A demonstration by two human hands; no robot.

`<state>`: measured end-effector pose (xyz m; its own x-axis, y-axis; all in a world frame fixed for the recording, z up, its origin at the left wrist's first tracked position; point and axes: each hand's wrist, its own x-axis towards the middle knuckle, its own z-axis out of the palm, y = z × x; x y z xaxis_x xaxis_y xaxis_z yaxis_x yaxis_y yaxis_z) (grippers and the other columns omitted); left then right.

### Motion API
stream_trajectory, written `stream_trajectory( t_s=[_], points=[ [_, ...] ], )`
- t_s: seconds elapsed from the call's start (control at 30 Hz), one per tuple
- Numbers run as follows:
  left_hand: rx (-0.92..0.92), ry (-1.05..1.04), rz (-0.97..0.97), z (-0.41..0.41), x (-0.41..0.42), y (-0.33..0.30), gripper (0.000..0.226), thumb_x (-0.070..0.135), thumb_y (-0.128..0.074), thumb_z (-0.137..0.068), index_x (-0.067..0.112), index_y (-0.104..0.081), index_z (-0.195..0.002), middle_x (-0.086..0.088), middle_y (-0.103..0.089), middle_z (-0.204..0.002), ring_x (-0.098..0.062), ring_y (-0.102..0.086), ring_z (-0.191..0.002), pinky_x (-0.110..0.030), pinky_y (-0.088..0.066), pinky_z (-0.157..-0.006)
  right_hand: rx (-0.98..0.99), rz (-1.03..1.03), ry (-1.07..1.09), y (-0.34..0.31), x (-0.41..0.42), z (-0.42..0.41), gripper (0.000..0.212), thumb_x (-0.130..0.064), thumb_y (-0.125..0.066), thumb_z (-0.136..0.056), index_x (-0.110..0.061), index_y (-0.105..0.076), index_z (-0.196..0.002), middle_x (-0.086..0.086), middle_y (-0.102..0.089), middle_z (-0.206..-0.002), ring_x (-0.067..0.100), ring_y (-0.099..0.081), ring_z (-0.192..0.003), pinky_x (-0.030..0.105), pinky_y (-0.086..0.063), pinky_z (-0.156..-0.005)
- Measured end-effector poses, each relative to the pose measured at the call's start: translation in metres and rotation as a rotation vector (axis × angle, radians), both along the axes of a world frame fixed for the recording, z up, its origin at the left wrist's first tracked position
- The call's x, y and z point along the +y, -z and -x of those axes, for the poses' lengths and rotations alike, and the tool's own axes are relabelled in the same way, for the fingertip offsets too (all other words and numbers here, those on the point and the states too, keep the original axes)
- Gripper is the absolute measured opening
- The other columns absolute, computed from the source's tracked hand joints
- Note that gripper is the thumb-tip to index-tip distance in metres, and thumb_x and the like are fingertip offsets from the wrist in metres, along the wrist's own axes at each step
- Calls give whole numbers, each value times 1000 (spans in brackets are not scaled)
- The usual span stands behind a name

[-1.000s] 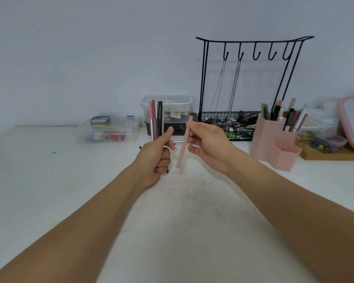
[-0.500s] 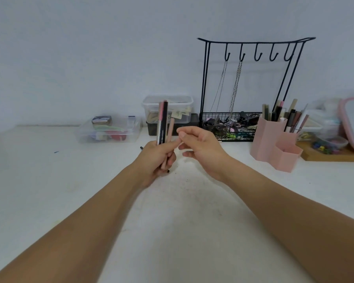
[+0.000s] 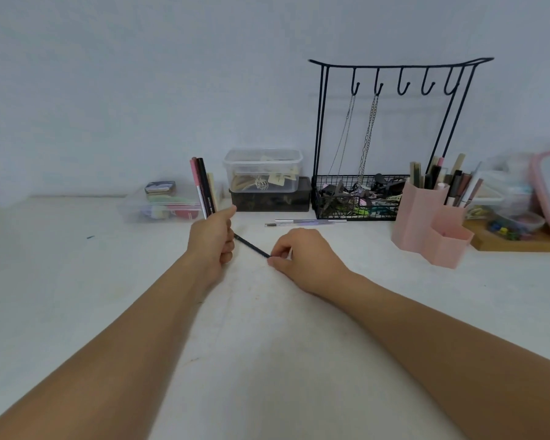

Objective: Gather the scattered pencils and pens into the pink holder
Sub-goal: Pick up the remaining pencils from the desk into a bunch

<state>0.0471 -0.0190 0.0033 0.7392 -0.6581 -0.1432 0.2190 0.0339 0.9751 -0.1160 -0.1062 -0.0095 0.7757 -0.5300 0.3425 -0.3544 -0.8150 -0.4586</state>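
Matt white tabletop [image 3: 77, 281], faintly scuffed. Matt pink plastic hexagonal holder [image 3: 426, 223]. Black painted wire rack [image 3: 394, 63] with fine metal chains [image 3: 367, 134] (dull sheen). Clear glossy plastic lidded box [image 3: 262, 168]. Smooth wooden tray [image 3: 521, 244]. Slim dark matt pencil [image 3: 251, 246].

Plain pale grey-blue wall [image 3: 140, 74] behind white table [image 3: 267, 360], surface scuffed and lightly stained. Black wire rack [image 3: 394, 63] with five hooks at back, two chains [image 3: 367, 138] hanging, basket below full of clutter. Clear tub [image 3: 262, 169] stacked on dark box [image 3: 270, 198]. Flat clear box [image 3: 159, 206] left. Wooden tray [image 3: 518, 242] far right. Light soft, even.
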Motion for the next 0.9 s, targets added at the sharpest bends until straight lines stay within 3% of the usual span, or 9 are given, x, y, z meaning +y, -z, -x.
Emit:
stream_trajectory(
  t_s=[0.1, 0.2, 0.3, 0.4, 0.47, 0.57, 0.73, 0.83, 0.9],
  points=[
    [-36, 27, -39, 3, -2, 1, 45, 35, -65, -95, 23, -33, -66, 7, -29, -48, -13, -22, -43, -23, -18, -38, 20, -19, 128, 0, -9, 2, 18, -14, -64, -90, -7, -76, -79, 4, -74, -79, 20, -67, -74, 29, -54, -70],
    [-67, 27, -50, 7, -2, 0, 46, 40, -65, -95, 23, -33, -67, 7, -31, -48, -13, -25, -45, -24, -19, -41, -64, -163, 230, 2, -17, 1, 21, -10, -61, -90, 0, -74, -78, 13, -73, -76, 23, -66, -68, 22, -44, -59],
    [-23, 42, 6, 13, -2, -1, 50, 48, -69, -92, 24, -34, -66, 9, -30, -48, -12, -24, -45, -24, -19, -41, -341, -584, 188, -1, -16, 1, 18, -16, -65, -93, -8, -73, -80, 1, -63, -67, 11, -52, -57, 21, -42, -52],
    [-17, 77, 82, 27, -2, -4, 45, 55, -77, -82, 20, -51, -72, 8, -30, -50, -10, -22, -44, -21, -20, -37, -518, -899, -15, 0, -7, -3, 14, -10, -62, -97, -7, -69, -86, 2, -62, -72, 11, -50, -59, 21, -43, -54],
    [-39, 109, 130, 38, -2, -4, 41, 50, -82, -78, 16, -59, -78, 7, -31, -50, -10, -23, -43, -21, -20, -37, -503, -891, -111, 3, 2, -7, 14, -9, -61, -97, -9, -69, -86, 3, -66, -73, 12, -53, -61, 24, -45, -56],
    [-87, 155, 185, 47, -4, 0, 33, 37, -88, -70, 18, -60, -69, 1, -44, -50, -10, -32, -38, -19, -22, -36, -451, -820, -157, 7, 11, -13, 12, -10, -65, -95, -10, -69, -84, 9, -64, -70, 15, -52, -58, 26, -46, -55],
    [-98, 95, 120, 48, -6, 0, 41, 25, -78, -87, 14, -50, -60, 0, -45, -47, -11, -37, -34, -18, -28, -34, -442, -789, -160, 6, 11, -10, 9, -11, -72, -90, -7, -70, -83, 9, -62, -68, 13, -51, -56, 23, -45, -53],
    [-101, 66, 74, 45, -7, 0, 43, 35, -71, -93, 15, -51, -61, -3, -49, -56, -14, -39, -44, -22, -29, -38, -386, -528, -72, 6, -3, -7, 22, -34, -69, -92, -18, -72, -78, -2, -62, -70, 11, -48, -59, 27, -42, -58],
    [-100, 53, 66, 43, -8, 0, 39, 38, -67, -97, 15, -55, -68, -6, -60, -64, -15, -47, -47, -23, -33, -40, -308, -256, 67, 11, -24, -5, 22, -39, -62, -96, -19, -72, -98, -5, -68, -97, 10, -53, -75, 30, -46, -74]
  ],
)
